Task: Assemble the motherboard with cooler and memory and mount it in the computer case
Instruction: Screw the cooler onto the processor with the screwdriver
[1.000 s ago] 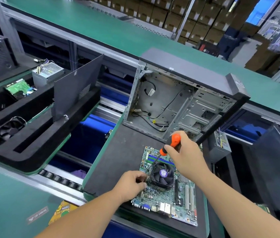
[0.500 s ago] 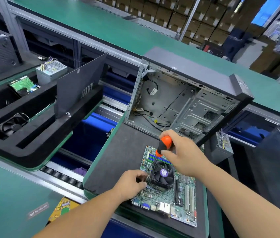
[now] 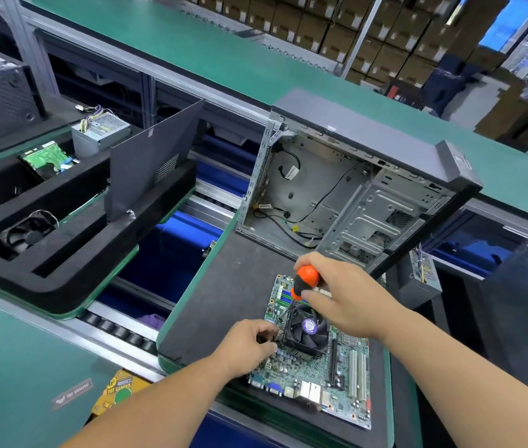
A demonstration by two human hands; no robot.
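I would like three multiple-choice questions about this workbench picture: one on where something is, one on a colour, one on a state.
1. Where does the motherboard lie?
A. inside the computer case
B. on the dark mat in front of the case
C. in the black foam tray

2. What colour is the screwdriver handle?
A. orange and black
B. yellow
C. blue

3. How is the computer case now?
A. closed with its side panel
B. open, no board inside
C. open, board mounted

Answers:
1 B: the board rests flat on the dark mat, below the case.
2 A: the right hand grips an orange and black handle.
3 B: only cables and bare metal show inside.
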